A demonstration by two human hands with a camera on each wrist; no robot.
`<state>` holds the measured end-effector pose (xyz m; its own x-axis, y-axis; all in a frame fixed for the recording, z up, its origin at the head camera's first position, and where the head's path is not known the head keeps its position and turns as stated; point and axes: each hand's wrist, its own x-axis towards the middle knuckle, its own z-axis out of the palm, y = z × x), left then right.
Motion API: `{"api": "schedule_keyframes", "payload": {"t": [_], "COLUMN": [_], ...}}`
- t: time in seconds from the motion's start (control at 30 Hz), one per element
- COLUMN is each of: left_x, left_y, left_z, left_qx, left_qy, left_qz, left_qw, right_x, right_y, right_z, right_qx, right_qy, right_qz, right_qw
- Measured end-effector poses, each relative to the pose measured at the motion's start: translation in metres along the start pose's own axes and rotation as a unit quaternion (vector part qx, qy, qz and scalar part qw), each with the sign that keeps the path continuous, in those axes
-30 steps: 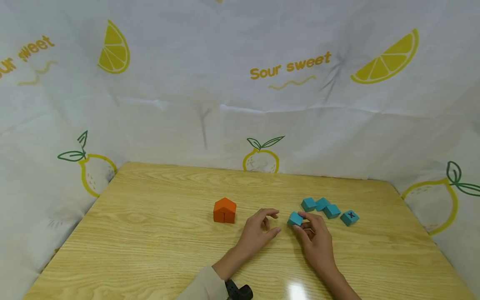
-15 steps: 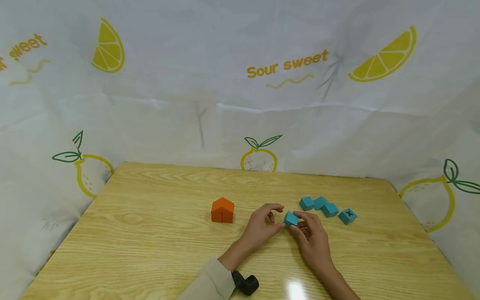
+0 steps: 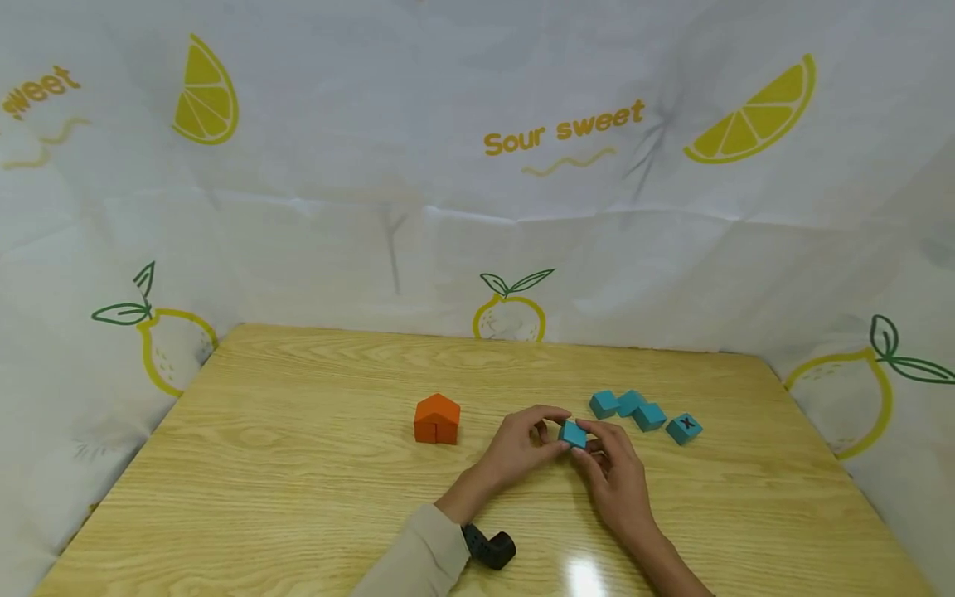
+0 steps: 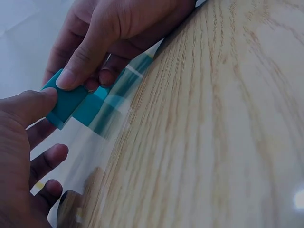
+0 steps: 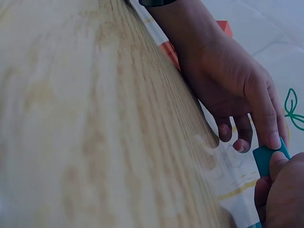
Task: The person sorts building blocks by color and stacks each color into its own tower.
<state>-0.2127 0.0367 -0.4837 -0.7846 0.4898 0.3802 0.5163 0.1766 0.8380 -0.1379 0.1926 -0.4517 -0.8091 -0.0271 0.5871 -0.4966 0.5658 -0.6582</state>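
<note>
In the head view a small blue block [image 3: 573,434] is held between the two hands, near the middle of the table. My left hand [image 3: 518,448] pinches its left side with thumb and fingertips, the other fingers loosely bent. From the right, my right hand [image 3: 619,481] grips the same block between thumb and fingers. Both thumbs press on the blue block [image 4: 71,97] in the left wrist view, and it looks raised off the table there. Part of the block [image 5: 268,159] is covered by fingers in the right wrist view.
An orange house-shaped block stack [image 3: 437,419] stands left of the hands. Behind and right lie several blue blocks [image 3: 651,416] in a close group, plus one blue block with a dark X [image 3: 684,429]. The wooden table [image 3: 298,481] meets a lemon-print cloth [image 3: 358,257].
My right hand has carried the blue block slightly left. My left hand has moved in from beside it, and its thumb and finger have closed on the block. The view has shifted slightly.
</note>
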Motion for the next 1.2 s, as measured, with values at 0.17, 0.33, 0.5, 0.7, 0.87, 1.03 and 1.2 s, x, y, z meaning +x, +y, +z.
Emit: {"api": "schedule_keyframes", "payload": {"t": [0.17, 0.33, 0.5, 0.7, 0.87, 1.03, 1.2], "left_x": [-0.001, -0.004, -0.009, -0.015, -0.023, -0.030, -0.039], "left_y": [0.002, 0.004, 0.005, 0.006, 0.009, 0.010, 0.011], "left_z": [-0.002, -0.002, -0.002, -0.002, -0.002, -0.005, -0.010], "left_qx": [0.009, 0.008, -0.001, -0.007, -0.021, -0.014, -0.002], "left_qy": [0.002, 0.008, 0.024, 0.043, 0.057, 0.068, 0.069], "left_qz": [-0.012, -0.026, -0.035, -0.045, -0.047, -0.044, -0.044], "left_qw": [0.9999, 0.9996, 0.9991, 0.9981, 0.9970, 0.9967, 0.9967], "right_x": [-0.001, -0.006, -0.007, -0.008, -0.011, -0.012, -0.014], "right_y": [0.005, 0.024, 0.036, 0.035, 0.032, 0.029, 0.024], "right_z": [0.001, 0.006, 0.008, 0.011, 0.013, 0.016, 0.020], "right_qx": [0.006, 0.006, -0.009, -0.030, -0.026, -0.026, -0.017], "right_qy": [-0.007, -0.016, -0.028, -0.032, -0.043, -0.056, -0.057], "right_qz": [0.005, 0.000, -0.019, -0.037, -0.045, -0.062, -0.069], "right_qw": [0.9999, 0.9999, 0.9994, 0.9983, 0.9977, 0.9961, 0.9959]}}
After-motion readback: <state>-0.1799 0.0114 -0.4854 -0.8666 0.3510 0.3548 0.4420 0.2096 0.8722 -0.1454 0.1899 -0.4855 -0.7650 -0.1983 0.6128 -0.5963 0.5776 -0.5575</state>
